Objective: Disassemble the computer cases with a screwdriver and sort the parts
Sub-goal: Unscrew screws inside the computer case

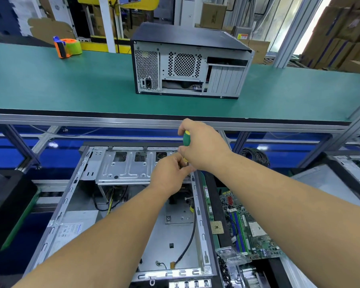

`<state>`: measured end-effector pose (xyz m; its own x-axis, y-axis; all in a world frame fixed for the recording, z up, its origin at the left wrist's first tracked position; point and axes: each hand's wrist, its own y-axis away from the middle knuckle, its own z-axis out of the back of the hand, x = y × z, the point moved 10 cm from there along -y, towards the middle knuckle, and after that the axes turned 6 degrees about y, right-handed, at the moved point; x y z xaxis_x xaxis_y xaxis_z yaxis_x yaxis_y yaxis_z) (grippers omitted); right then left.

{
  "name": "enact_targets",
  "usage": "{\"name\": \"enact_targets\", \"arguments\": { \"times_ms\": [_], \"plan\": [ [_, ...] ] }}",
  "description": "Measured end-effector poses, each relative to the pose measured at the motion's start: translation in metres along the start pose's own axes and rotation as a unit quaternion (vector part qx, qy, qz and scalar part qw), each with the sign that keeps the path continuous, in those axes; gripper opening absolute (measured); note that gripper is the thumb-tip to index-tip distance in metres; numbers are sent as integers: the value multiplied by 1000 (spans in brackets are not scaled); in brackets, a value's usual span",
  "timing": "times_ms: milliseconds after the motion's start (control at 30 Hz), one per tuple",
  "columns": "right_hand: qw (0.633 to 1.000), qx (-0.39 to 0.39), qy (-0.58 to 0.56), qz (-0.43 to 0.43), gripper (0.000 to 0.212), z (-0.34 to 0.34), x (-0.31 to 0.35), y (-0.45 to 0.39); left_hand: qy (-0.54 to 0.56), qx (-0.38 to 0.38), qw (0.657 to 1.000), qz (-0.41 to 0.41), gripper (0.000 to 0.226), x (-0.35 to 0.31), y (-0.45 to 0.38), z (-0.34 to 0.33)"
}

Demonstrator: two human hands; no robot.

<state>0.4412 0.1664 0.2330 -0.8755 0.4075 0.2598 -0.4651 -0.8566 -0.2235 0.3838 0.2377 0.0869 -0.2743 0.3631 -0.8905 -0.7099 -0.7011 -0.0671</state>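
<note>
A green bench (50, 84) carries a closed computer case (187, 65) and tape dispenser (68, 47). Below, an opened case (121, 204) lies beside a motherboard (247, 225). The right hand (204, 146) grips a screwdriver (186, 138); the left hand (170, 173) pinches its shaft.

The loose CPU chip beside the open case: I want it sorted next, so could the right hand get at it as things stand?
Probably not at once. The CPU chip lies uncovered by the open case, just under the right forearm, but the right hand grips the screwdriver and would have to put it down first.
</note>
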Motion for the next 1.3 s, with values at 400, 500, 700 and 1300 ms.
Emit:
{"name": "enact_targets", "arguments": {
  "times_ms": [400,500,700,1300],
  "plan": [
    [971,-32,-224,-72,33,-15,-18,9,-62,-8,998,28,28,2,2,2],
    [951,-23,-293,-99,25,-30,-24,17,-73,-25,996,35,31,2,-1,4],
    [939,-24,-323,-111,20,-34,-37,18,57,65,996,-19,10,-6,3,-7],
    [910,-5,-397,-122,28,-44,-44,16,125,64,990,-19,27,-4,1,8]
  ]
}}
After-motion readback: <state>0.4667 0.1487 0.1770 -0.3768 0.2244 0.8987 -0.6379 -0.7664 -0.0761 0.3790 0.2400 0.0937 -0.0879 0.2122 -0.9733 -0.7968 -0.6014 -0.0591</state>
